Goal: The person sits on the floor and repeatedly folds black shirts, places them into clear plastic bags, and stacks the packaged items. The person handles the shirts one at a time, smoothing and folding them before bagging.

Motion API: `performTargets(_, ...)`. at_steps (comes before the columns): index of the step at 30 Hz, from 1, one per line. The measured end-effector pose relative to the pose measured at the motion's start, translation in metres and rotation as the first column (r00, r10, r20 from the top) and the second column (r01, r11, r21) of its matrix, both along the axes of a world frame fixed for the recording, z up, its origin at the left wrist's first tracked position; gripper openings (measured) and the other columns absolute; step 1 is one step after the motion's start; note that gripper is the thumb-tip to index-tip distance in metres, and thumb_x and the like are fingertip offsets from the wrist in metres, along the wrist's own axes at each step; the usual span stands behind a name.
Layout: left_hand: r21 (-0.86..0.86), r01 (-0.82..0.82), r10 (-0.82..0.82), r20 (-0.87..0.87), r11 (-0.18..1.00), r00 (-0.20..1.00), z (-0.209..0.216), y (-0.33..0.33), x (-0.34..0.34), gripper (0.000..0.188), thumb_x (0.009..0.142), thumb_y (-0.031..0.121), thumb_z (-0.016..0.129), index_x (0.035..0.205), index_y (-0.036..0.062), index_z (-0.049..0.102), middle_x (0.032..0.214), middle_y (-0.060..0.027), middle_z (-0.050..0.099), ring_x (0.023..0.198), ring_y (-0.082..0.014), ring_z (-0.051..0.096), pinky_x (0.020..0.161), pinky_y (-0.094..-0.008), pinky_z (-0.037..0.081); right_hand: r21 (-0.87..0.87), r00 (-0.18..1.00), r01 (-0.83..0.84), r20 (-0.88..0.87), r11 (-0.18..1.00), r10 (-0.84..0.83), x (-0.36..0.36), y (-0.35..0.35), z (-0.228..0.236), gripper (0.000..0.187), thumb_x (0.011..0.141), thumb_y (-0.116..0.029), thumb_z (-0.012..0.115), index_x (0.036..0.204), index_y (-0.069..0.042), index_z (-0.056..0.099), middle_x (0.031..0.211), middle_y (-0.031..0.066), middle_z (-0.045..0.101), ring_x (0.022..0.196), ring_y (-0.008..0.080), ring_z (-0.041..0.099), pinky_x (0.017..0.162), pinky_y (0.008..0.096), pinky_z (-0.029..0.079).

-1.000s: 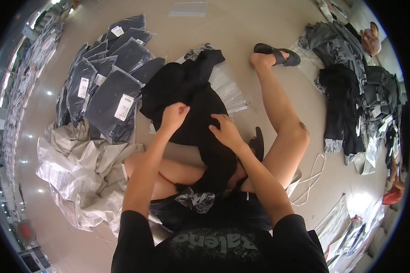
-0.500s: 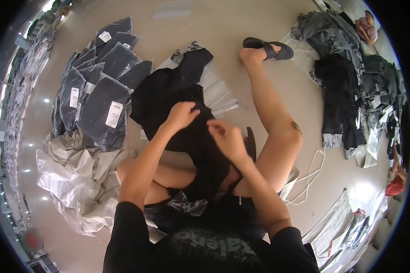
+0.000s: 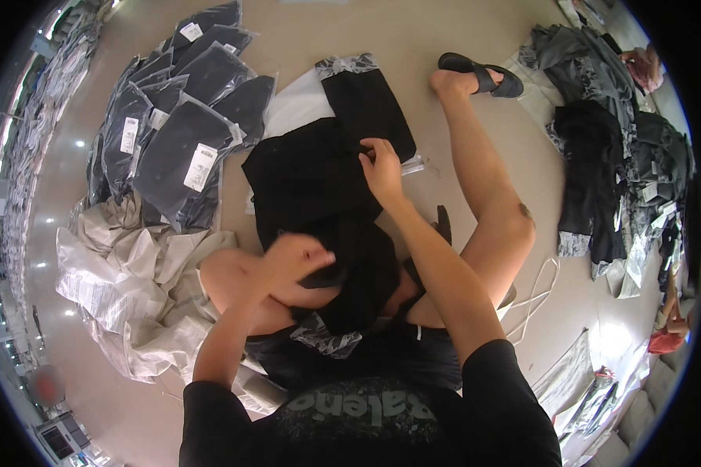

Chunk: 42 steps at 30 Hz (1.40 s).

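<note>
A black garment (image 3: 311, 167) lies in front of me, spread between my legs on the floor. One long black part with a grey patterned cuff (image 3: 346, 64) extends to its far side. Another patterned cuff (image 3: 325, 336) rests in my lap. My right hand (image 3: 383, 171) is on the garment near the base of that long part, fingers bent and closed at the cloth. My left hand (image 3: 297, 255) is above the garment's near left edge, close to my left knee. Motion blurs its fingers. White sheeting (image 3: 297, 105) shows from under the garment.
Several dark garments in clear bags (image 3: 183, 148) lie piled at the left, above a crumpled pale sack (image 3: 140, 288). Loose dark and grey clothes (image 3: 592, 148) are heaped at the right. A pale cord (image 3: 541, 288) lies near my right knee.
The garment's long part now lies straighter, with its patterned cuff flat at the far side. My right hand has moved away from me; my left hand has drawn back toward my knee.
</note>
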<state>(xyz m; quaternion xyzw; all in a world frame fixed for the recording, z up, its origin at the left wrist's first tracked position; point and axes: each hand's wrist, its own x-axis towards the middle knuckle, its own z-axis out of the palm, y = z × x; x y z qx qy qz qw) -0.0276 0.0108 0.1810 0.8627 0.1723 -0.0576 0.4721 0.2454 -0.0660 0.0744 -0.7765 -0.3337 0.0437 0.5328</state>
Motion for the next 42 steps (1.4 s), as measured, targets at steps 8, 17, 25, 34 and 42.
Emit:
performTargets(8, 0.270, -0.572, 0.496, 0.302, 0.775, 0.814, -0.105, 0.152, 0.056, 0.018, 0.089, 0.018, 0.082, 0.099, 0.0061, 0.072, 0.079, -0.0102, 0.070, 0.073, -0.0266, 0.070, 0.069, -0.0384, 0.055, -0.267, 1.000, -0.026, -0.016, 0.963, 0.022, 0.002, 0.019, -0.044, 0.033, 0.082, -0.012, 0.086, 0.113, -0.012, 0.075, 0.107, 0.0084, 0.071, 0.098, 0.0308, 0.072, 0.084, 0.0424, 0.059)
performTargets(17, 0.595, -0.565, 0.664, 0.069, 0.571, 0.745, -0.160, 0.182, 0.100, 0.042, 0.093, 0.034, 0.078, 0.128, 0.0149, 0.066, 0.108, -0.0188, 0.077, 0.102, -0.0410, 0.073, 0.087, -0.0511, 0.058, -0.294, 0.993, 0.093, -0.047, 0.951, -0.111, -0.005, 0.015, -0.046, 0.013, 0.084, -0.019, 0.085, 0.095, -0.016, 0.079, 0.094, 0.0021, 0.072, 0.089, 0.0271, 0.072, 0.078, 0.0409, 0.057)
performTargets(25, 0.648, -0.570, 0.519, 0.300, 0.505, 0.800, -0.150, 0.213, 0.078, 0.017, 0.100, 0.025, 0.068, 0.100, 0.0096, 0.074, 0.089, -0.0157, 0.076, 0.087, -0.0385, 0.074, 0.080, -0.0494, 0.057, -0.378, 0.957, 0.102, -0.215, 0.920, -0.195, 0.002, 0.008, -0.045, 0.013, 0.083, -0.026, 0.087, 0.090, -0.017, 0.081, 0.085, 0.0015, 0.077, 0.079, 0.0232, 0.074, 0.073, 0.0375, 0.057)
performTargets(34, -0.055, -0.827, 0.747, 0.467, 0.560, 0.474, -0.042, 0.179, -0.011, 0.028, 0.106, 0.030, 0.062, 0.098, 0.0041, 0.072, 0.081, -0.0020, 0.066, 0.072, -0.0106, 0.060, 0.067, -0.0294, 0.046, 0.048, 0.615, -0.187, -0.773, 0.981, 0.155, 0.031, -0.006, -0.064, 0.018, 0.085, -0.019, 0.088, 0.096, -0.006, 0.080, 0.085, 0.0031, 0.078, 0.076, 0.0138, 0.070, 0.071, 0.0307, 0.055)
performTargets(42, 0.515, -0.120, 0.022, 0.192, 0.849, 0.981, -0.022, -0.079, -0.003, 0.047, 0.084, 0.044, 0.084, 0.101, 0.0034, 0.068, 0.083, -0.0135, 0.072, 0.079, -0.0324, 0.071, 0.079, -0.0449, 0.049, 0.580, 0.681, -0.204, -0.494, 0.789, 0.540, 0.104, 0.007, 0.099, 0.031, 0.108, -0.015, 0.060, 0.136, -0.004, 0.066, 0.155, 0.0129, 0.054, 0.135, 0.0237, 0.057, 0.109, 0.0400, 0.050)
